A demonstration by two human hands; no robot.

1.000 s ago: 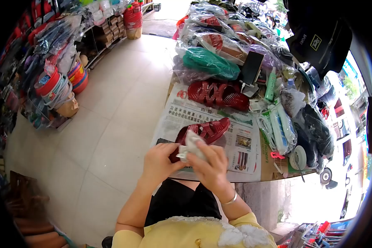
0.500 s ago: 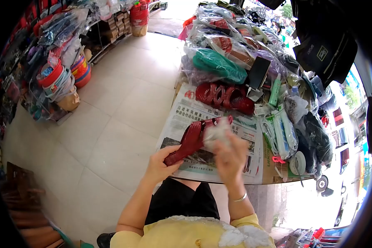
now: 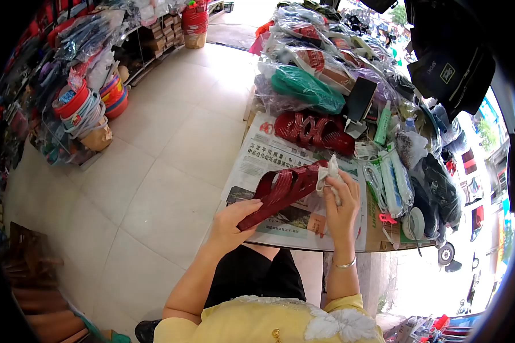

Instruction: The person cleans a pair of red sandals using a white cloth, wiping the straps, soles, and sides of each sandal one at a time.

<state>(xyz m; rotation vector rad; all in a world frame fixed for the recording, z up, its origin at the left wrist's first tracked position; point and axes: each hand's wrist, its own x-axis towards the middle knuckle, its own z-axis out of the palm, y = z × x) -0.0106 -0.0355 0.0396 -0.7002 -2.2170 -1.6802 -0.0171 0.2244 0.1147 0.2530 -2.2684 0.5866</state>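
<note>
A dark red sandal (image 3: pixel 286 188) with cut-out straps is held tilted above the newspaper (image 3: pixel 252 163) on the table. My left hand (image 3: pixel 234 223) is closed around its near end. At the far end, my right hand (image 3: pixel 342 197) pinches a crumpled whitish cloth (image 3: pixel 329 174) against the sandal's tip. Just beyond, another dark red sandal (image 3: pixel 313 131) lies on the newspaper's far part.
Behind lie plastic-wrapped footwear, including a green pair (image 3: pixel 306 88), and a phone (image 3: pixel 361 98) on a stand. A green tube (image 3: pixel 383 123) and bagged goods crowd the right side. Stacked buckets (image 3: pixel 77 108) stand on the tiled floor at left.
My right hand has moved right and slowed, bringing the cloth from the sandal's upper side to its far tip. The sandal has turned, showing more of its side edge.
</note>
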